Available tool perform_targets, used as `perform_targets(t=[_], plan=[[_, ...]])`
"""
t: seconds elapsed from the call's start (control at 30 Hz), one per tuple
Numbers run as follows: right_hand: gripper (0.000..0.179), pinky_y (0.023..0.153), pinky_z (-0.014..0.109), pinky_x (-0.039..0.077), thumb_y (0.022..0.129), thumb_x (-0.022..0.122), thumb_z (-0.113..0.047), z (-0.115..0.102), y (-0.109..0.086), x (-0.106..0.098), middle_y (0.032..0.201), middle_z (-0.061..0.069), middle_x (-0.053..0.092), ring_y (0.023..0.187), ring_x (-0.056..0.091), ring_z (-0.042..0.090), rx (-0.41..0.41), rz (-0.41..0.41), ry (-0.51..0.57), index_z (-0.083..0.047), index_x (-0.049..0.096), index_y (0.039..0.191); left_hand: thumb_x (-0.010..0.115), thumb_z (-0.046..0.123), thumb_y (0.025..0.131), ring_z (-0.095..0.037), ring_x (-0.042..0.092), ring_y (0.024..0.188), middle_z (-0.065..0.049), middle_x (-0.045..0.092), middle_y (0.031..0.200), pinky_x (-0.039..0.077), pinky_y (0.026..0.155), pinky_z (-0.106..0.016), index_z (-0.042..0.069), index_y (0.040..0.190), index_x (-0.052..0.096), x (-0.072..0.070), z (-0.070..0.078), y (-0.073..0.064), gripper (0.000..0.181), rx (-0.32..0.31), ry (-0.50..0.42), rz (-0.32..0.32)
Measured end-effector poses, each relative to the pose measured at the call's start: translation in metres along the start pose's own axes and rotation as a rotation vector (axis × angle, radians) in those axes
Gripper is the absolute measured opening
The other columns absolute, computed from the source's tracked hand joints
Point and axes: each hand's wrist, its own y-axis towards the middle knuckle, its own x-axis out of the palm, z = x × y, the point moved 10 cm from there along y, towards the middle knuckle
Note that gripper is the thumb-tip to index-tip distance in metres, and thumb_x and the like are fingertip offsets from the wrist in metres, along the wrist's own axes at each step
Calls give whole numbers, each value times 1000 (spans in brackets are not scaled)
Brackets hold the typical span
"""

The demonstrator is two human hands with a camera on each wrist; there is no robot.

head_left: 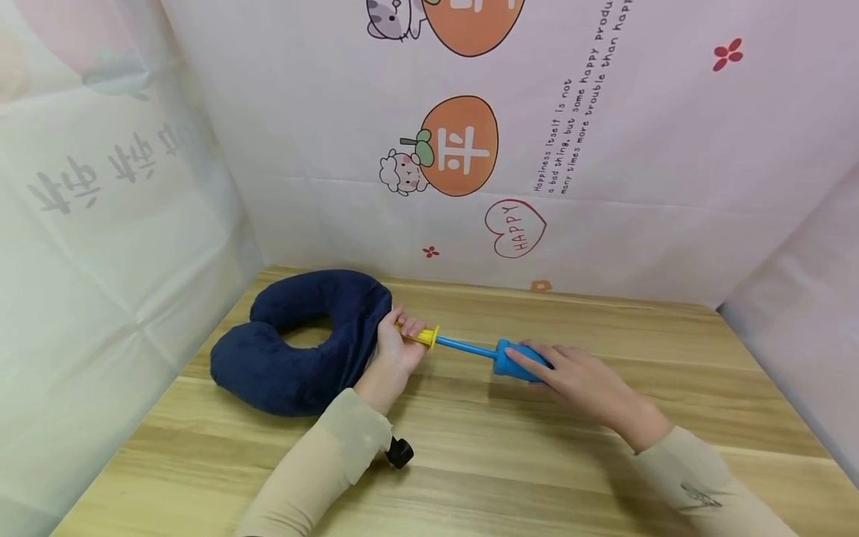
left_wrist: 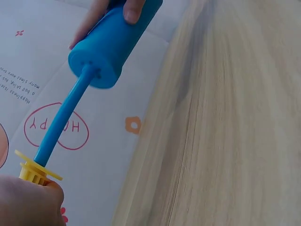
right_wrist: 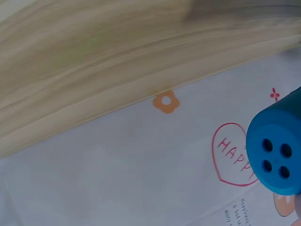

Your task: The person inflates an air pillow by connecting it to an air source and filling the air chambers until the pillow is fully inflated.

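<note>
A hand air pump has a blue barrel (head_left: 505,359), a thin blue rod (head_left: 464,345) and a yellow nozzle part (head_left: 426,337) with a flange. My left hand (head_left: 397,350) grips the yellow part, right beside the edge of a navy U-shaped neck pillow (head_left: 295,377). Whether the nozzle tip enters the pillow is hidden by the hand. The blue barrel is held by my right hand (head_left: 580,379), fingers and thumb around it. The rod shows between barrel and flange in the left wrist view. Several small holes mark the barrel's end (right_wrist: 282,127) in the right wrist view.
The wooden table (head_left: 470,462) meets a printed white cloth (head_left: 322,149) at the back, with more cloth on both sides. A small black object (head_left: 400,453) sticks out by the left sleeve cuff. The pillow lies at the back left of the table.
</note>
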Motion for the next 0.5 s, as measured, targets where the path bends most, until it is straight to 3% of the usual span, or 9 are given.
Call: perform_targets(t=[0.2, 0.3, 0.4, 0.5], plan=[[60, 69, 41, 60, 111, 21, -46, -7, 19, 8, 125, 17, 63, 81, 70, 28, 9, -36, -51, -10, 47, 152, 40, 15, 109, -9, 32, 40, 5, 32, 49, 35, 62, -24, 14, 63, 36, 2, -5, 0, 46, 32, -22, -11], [54, 70, 40, 60, 107, 53, -40, -10, 28, 13, 125, 18, 64, 80, 70, 28, 5, -37, -63, -10, 48, 151, 40, 16, 109, -9, 32, 40, 5, 32, 49, 34, 61, -24, 14, 63, 36, 2, -8, 0, 47, 31, -31, -9], [73, 73, 41, 60, 89, 83, -28, -15, 38, 18, 124, 19, 65, 82, 71, 29, 1, -26, -62, -10, 50, 151, 40, 16, 109, -10, 32, 40, 5, 33, 49, 34, 61, -24, 14, 62, 36, 1, -10, 0, 47, 39, -26, -3], [81, 75, 42, 60, 81, 90, -23, -18, 48, 22, 125, 20, 65, 85, 72, 30, 21, -26, -50, -10, 51, 150, 40, 16, 109, -9, 33, 41, 5, 32, 50, 34, 61, -24, 14, 63, 36, 1, -11, 0, 46, 54, -5, 0]])
